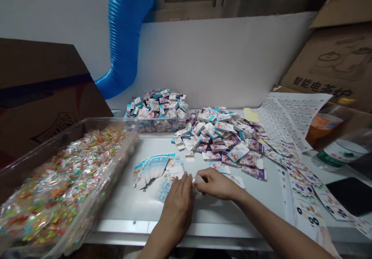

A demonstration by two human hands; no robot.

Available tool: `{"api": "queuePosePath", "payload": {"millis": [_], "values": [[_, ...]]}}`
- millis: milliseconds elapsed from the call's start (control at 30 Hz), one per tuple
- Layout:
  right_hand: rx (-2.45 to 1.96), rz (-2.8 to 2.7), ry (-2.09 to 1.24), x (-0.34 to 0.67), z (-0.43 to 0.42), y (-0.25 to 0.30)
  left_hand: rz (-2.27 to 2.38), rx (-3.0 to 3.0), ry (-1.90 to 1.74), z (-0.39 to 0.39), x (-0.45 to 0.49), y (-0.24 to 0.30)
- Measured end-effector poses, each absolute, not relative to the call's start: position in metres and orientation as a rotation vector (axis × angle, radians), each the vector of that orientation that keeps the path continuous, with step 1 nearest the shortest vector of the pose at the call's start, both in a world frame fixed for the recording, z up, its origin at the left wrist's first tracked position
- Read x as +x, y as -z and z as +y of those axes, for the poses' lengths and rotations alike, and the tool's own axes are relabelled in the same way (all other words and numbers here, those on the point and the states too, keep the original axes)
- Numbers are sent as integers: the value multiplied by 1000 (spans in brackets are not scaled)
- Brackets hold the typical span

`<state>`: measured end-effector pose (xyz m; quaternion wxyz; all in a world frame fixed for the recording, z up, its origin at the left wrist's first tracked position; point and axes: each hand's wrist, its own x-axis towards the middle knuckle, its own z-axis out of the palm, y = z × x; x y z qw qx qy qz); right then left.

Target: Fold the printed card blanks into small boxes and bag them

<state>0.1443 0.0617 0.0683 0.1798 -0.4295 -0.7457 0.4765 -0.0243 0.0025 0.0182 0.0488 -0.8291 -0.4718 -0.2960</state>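
My left hand (176, 201) lies palm down on the white table (136, 208), its fingers over a few flat unfolded cartons (162, 187). My right hand (216, 183) is closed in a pinch on a small white carton piece (197, 180) just beside the left fingertips. A fanned stack of flat blue-and-white cartons (152, 168) lies just beyond my left hand. Further back a loose heap of small folded boxes (223, 138) in purple, blue and white spreads over the table. A second, tidier mound of the same boxes (158, 109) sits behind it.
A clear plastic tray (87, 212) full of colourful wrapped sweets stands at the left. Sticker sheets (293, 142) trail down the right side, near a bottle (343, 150) and a black phone (353, 195). Cardboard boxes (334, 65) and a blue hose (124, 38) stand behind.
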Motion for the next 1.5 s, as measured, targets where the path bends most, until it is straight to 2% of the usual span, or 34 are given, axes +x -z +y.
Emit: {"api": "queuePosePath", "payload": {"millis": [167, 433, 633, 700, 800, 967, 1033, 1100, 1267, 1500], "values": [[-1246, -1934, -1474, 145, 59, -70, -1447, -2514, 1152, -1, -22, -5], [-1240, -1888, -1257, 143, 45, -67, -1387, -2483, 1319, 0, -16, -4], [-865, -1429, -1674, 135, 27, -60, -1666, -2449, 1488, 2, -11, -15], [-860, -1294, -1706, 130, 21, -53, -1677, -2425, 1486, 2, -10, -15], [-1026, -1352, -1486, 124, 15, -47, -1649, -2430, 1446, 2, -11, -10], [-1250, -1829, -642, 124, 8, -45, -1550, -2558, 1394, 1, -15, -6], [-1196, -1965, -484, 125, 7, -46, -1625, -2570, 1414, -1, -15, -6], [-1188, -1970, -534, 125, 6, -48, -1690, -2555, 1432, -2, -14, -5], [-1349, -1691, -939, 126, 10, -51, -1631, -2513, 1440, -3, -13, 1], [-1371, -1703, -944, 126, 10, -60, -1521, -2488, 1477, -1, -12, 4]]}}
